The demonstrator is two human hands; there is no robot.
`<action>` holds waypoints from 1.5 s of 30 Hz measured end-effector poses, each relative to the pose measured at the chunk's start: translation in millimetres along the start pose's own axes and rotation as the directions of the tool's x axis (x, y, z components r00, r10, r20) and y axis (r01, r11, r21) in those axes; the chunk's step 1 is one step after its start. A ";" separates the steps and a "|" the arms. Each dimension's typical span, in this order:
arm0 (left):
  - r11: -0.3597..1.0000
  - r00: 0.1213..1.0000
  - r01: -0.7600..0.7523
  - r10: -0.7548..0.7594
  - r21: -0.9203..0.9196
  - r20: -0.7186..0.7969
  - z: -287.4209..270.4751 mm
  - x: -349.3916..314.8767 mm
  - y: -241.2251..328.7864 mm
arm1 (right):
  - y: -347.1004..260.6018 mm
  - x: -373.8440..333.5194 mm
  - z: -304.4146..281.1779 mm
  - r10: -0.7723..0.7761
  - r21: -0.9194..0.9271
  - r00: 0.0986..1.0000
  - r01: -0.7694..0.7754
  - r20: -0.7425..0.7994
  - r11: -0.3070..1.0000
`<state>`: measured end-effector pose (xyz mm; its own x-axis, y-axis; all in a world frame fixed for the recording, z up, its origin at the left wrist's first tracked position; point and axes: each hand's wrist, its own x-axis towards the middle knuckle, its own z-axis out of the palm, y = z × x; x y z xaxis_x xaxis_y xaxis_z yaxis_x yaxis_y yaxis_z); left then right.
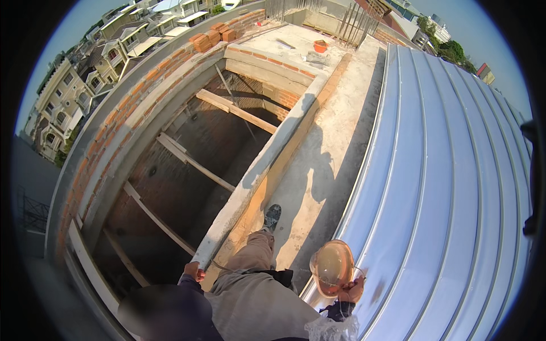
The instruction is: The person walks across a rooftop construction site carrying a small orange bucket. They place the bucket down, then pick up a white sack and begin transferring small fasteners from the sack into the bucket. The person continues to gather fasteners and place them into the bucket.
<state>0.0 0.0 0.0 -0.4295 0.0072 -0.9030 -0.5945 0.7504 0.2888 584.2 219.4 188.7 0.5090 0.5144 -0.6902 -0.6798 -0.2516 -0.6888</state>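
A concrete ledge (318,170) ran along a rooftop, between an open brick shaft (187,170) on the left and a ribbed metal roof (449,187) on the right. The right hand (354,291) gripped a clear plastic cup (332,267) from below, its mouth tilted up, over the roof's edge. The left hand (194,271) curled on the parapet (267,165) beside the shaft. Ahead, the ledge lay open past the shoe (272,216).

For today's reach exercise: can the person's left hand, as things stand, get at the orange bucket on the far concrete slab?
Probably not: the left hand rests on the wall nearby, while the orange bucket sits far ahead.
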 end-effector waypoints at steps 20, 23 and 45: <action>0.741 0.733 -0.645 0.531 0.187 0.425 584.9 -78.2 627.3 | -169.7 258.5 370.0 -0.075 0.116 0.974 0.102 -0.214 0.988; 0.746 0.744 -0.641 0.547 0.180 0.385 654.6 -84.8 638.3 | -196.0 310.1 445.0 -0.052 0.044 0.987 0.060 -0.150 0.997; 0.993 0.974 -0.049 0.023 -0.109 -0.226 846.6 3.1 909.2 | -383.8 632.8 952.7 -0.079 0.056 0.997 0.078 0.007 0.995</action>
<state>33.6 1241.8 -9.5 -0.5857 -0.1247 -0.8009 -0.6431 0.6730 0.3655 664.2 1422.5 227.4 0.5573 0.5382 -0.6322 -0.6663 -0.1644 -0.7273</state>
